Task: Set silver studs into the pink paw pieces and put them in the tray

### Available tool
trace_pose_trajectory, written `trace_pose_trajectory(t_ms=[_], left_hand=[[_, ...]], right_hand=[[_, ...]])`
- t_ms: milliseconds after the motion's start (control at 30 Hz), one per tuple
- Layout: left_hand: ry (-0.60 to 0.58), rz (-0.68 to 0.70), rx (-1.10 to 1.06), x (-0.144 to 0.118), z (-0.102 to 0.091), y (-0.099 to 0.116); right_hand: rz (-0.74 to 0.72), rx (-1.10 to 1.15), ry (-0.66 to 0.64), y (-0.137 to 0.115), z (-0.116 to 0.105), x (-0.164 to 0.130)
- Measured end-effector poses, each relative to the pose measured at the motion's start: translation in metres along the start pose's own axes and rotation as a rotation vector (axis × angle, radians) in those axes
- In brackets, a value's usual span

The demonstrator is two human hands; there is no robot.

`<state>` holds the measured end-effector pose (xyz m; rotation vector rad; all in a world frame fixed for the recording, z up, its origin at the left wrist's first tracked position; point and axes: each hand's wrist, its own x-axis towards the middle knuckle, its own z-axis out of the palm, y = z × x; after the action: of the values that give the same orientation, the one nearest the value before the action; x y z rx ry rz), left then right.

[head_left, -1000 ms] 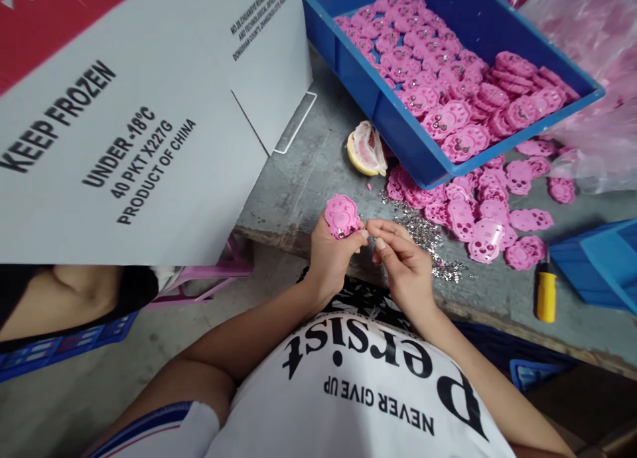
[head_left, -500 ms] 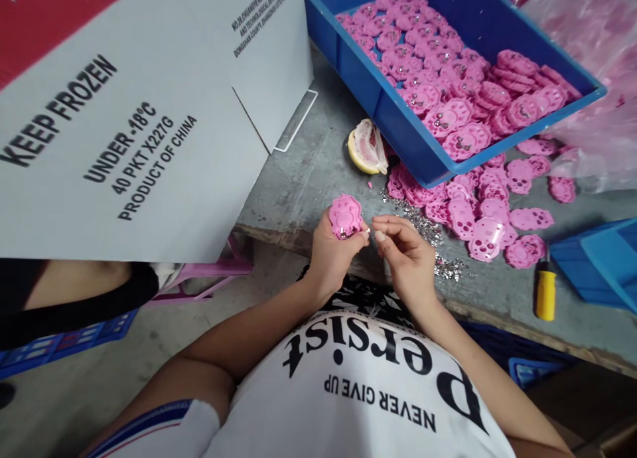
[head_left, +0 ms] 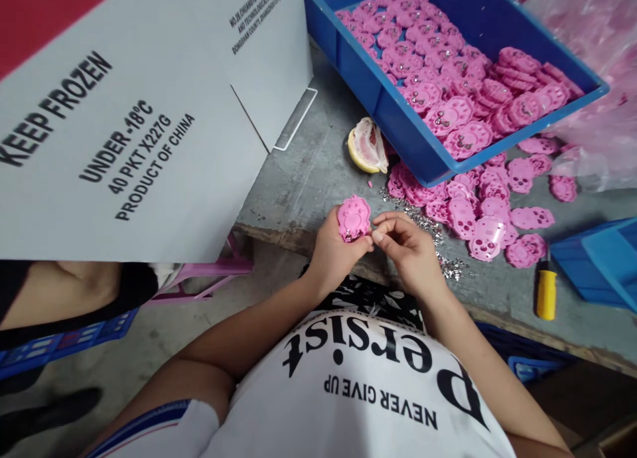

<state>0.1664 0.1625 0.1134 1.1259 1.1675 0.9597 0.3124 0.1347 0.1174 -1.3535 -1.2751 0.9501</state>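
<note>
My left hand (head_left: pixel 334 255) is closed around a pink plastic piece (head_left: pixel 353 217) with a scalloped outline, held just above the table's front edge. Small shiny metal bits show at the piece's lower edge. My right hand (head_left: pixel 409 249) is beside it, thumb and forefinger pinched together near the left thumb tip; whatever is between them is too small to make out. Small silver metal parts (head_left: pixel 450 267) lie scattered on the table behind the right hand. A heap of similar pink pieces (head_left: pixel 462 216) spreads out to the right.
A blue bin (head_left: pixel 368 89) holds rows of pink pieces with metal bits. Half a cut fruit (head_left: pixel 367 147) lies by it. A large carton (head_left: pixel 199 79) stands left. At right are a yellow-handled tool (head_left: pixel 546 293), a smaller blue bin (head_left: pixel 597 259) and plastic bags (head_left: pixel 592 79). Another person's arm (head_left: pixel 74 289) shows at left.
My left hand has shifted slightly right with the pink piece, which is turned a little. My right fingertips have closed in against the left thumb. A dark shoe now shows at lower left.
</note>
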Motion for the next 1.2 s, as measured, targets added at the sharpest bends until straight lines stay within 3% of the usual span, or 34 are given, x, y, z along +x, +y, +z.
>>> trace_pose_trajectory(t_ms=[167, 300, 633, 1200], left_hand=[[-0.348, -0.210, -0.337, -0.002, -0.006, 0.024], [-0.447, -0.264, -0.335, -0.002, -0.012, 0.033], [-0.512, -0.267, -0.215, -0.002, -0.012, 0.034], [-0.508, -0.238, -0.249, -0.001, -0.008, 0.027]], right_hand=[[0.008, 0.041, -0.051, -0.009, -0.013, 0.005], [-0.047, -0.084, -0.145, -0.019, -0.020, 0.009], [-0.069, -0.168, -0.274, -0.020, -0.023, 0.012], [-0.119, -0.250, -0.243, -0.018, -0.024, 0.010]])
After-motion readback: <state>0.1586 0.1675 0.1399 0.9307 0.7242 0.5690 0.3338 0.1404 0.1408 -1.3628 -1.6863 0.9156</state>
